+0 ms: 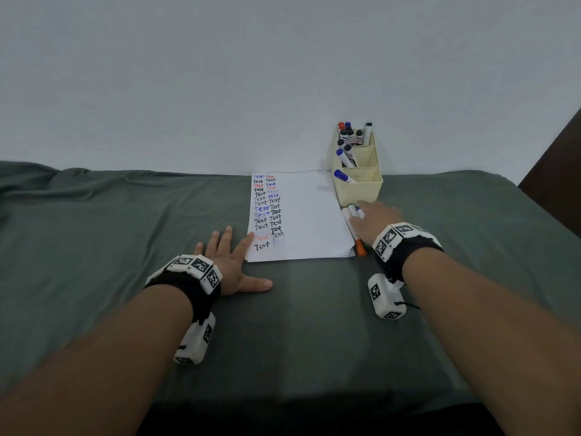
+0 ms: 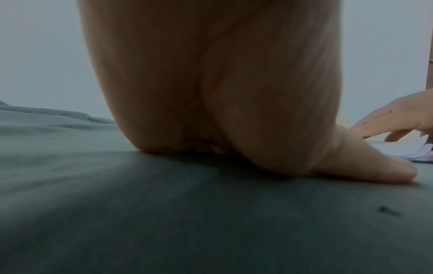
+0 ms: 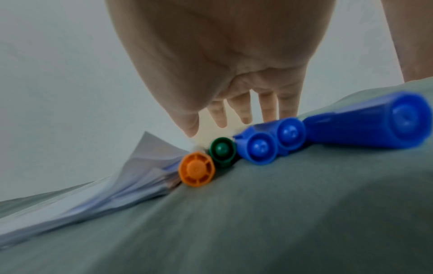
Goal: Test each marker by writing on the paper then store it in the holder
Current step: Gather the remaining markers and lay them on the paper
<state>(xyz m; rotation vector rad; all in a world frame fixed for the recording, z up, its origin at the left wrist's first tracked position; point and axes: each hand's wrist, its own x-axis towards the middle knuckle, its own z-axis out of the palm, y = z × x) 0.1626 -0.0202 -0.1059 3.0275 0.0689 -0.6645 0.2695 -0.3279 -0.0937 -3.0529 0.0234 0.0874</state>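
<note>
a bed (image 1: 125, 215) under a grey-green sheet, rumpled at its far left, carries everything. a stack of white paper (image 1: 311, 215) lies flat near the far edge, and a cream holder (image 1: 361, 187) stands at its far right corner. loose markers (image 3: 255, 150) lie side by side on the sheet along the paper's right edge, and the left hand (image 1: 229, 262) rests flat at its near left corner.

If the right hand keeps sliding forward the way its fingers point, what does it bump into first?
Probably the pale yellow plastic holder: the right hand points at its front wall, fingers over the loose markers. Depth is unclear.
</note>
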